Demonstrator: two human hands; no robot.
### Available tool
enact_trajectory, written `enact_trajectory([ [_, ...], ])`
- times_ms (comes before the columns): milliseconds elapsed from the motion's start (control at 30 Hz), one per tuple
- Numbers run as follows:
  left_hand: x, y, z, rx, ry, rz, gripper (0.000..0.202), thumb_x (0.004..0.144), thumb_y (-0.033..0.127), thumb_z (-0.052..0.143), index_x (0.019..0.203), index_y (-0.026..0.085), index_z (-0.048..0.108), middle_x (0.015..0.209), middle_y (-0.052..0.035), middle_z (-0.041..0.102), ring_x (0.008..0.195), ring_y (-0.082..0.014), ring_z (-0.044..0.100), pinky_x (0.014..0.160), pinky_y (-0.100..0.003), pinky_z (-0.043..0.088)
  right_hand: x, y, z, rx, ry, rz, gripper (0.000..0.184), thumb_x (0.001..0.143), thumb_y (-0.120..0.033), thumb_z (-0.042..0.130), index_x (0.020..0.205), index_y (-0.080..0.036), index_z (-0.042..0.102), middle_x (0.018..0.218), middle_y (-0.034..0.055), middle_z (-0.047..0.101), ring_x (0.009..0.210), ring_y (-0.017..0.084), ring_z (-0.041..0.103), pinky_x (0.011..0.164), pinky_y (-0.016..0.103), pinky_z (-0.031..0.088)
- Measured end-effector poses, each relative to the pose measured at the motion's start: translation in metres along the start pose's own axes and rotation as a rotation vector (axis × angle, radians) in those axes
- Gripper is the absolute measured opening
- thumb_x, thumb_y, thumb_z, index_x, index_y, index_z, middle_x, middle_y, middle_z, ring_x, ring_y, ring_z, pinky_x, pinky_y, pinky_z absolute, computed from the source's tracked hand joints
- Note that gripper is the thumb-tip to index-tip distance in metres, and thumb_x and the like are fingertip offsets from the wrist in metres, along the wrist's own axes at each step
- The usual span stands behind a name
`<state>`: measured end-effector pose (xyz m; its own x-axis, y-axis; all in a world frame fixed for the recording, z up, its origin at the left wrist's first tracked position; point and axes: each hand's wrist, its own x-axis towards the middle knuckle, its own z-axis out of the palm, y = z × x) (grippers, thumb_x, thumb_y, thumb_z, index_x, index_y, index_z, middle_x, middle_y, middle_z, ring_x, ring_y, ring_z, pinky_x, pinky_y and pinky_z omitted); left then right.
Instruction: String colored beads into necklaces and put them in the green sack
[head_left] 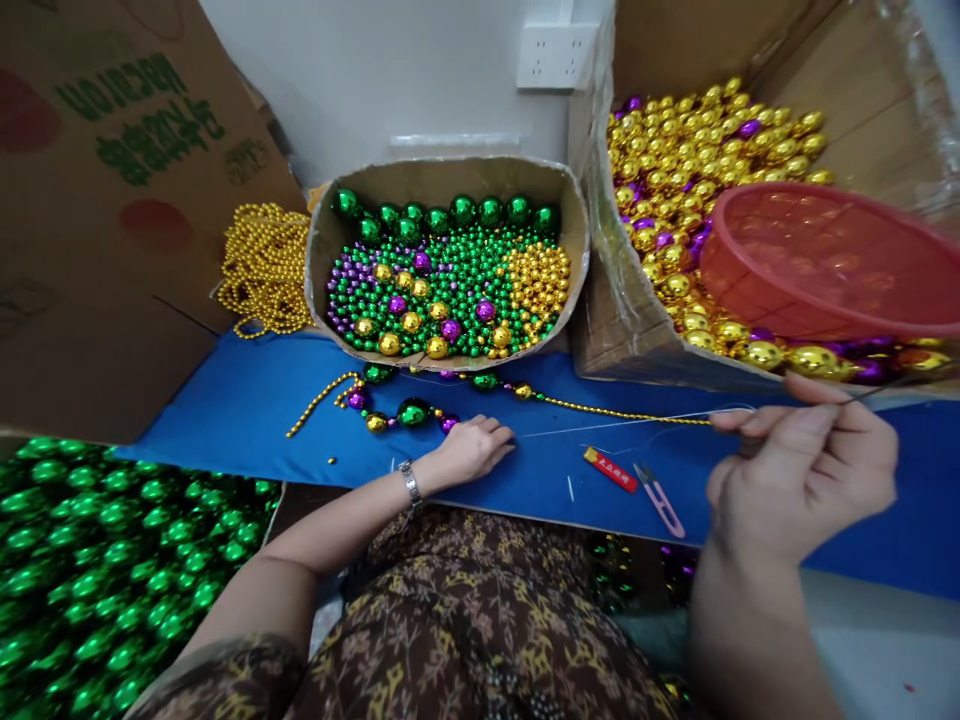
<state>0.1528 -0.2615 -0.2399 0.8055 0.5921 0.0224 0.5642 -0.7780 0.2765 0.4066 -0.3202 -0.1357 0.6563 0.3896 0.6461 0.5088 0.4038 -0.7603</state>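
My left hand (472, 452) rests on the blue cloth, fingers pressed together on a pale thread (600, 428) near the end of a beaded strand (413, 412). The strand carries green, gold and purple beads and curves behind that hand. My right hand (810, 470) is raised at the right, thumb and fingers pinching a long thin needle (896, 383) that points right. The thread runs taut between both hands. Under it lie a red packet (611, 469) and thread snips with pink handles (664, 505). A string of small gold beads (607, 409) stretches behind the thread.
An oval-shaped cardboard box (319, 310) of mixed beads stands behind the strand. At right, a larger carton (600, 320) holds gold and purple beads and a red basin (817, 318). Gold bead strings (266, 265) lie left, by a tall carton (97, 330). Green beads (112, 560) fill the lower left.
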Motion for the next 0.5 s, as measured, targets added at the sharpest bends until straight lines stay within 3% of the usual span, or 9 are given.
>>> enact_trajectory([
  [267,-0.011,-0.012,-0.019,0.077,0.083,-0.007,0.047,0.094,0.049,0.042,0.124,0.015,0.055,0.110,-0.0153,0.065,0.101,-0.0272,0.060,0.086,-0.041,0.048,0.000,-0.004,0.000,-0.062,-0.012,0.029,0.031,0.092,-0.042,0.053,0.096,-0.014,0.065,0.058,-0.0054,0.051,0.048,0.010,0.058,0.051,0.026,0.051],
  [400,-0.026,-0.027,-0.029,0.176,0.025,-0.043,0.053,0.090,0.052,0.049,0.128,0.016,0.054,0.118,-0.0181,0.062,0.106,-0.0328,0.057,0.091,-0.049,0.044,0.001,-0.004,-0.002,-0.047,-0.015,0.022,0.028,0.093,-0.038,0.054,0.097,-0.014,0.066,0.059,-0.0049,0.052,0.049,0.009,0.059,0.053,0.026,0.051],
  [500,-0.038,-0.038,-0.032,0.243,-0.028,-0.113,0.049,0.090,0.041,0.053,0.131,0.017,0.052,0.125,-0.0188,0.060,0.107,-0.0335,0.057,0.093,-0.050,0.042,0.001,-0.001,-0.003,-0.029,-0.012,0.018,0.029,0.092,-0.039,0.054,0.098,-0.013,0.066,0.059,-0.0049,0.052,0.049,0.010,0.059,0.053,0.026,0.051],
])
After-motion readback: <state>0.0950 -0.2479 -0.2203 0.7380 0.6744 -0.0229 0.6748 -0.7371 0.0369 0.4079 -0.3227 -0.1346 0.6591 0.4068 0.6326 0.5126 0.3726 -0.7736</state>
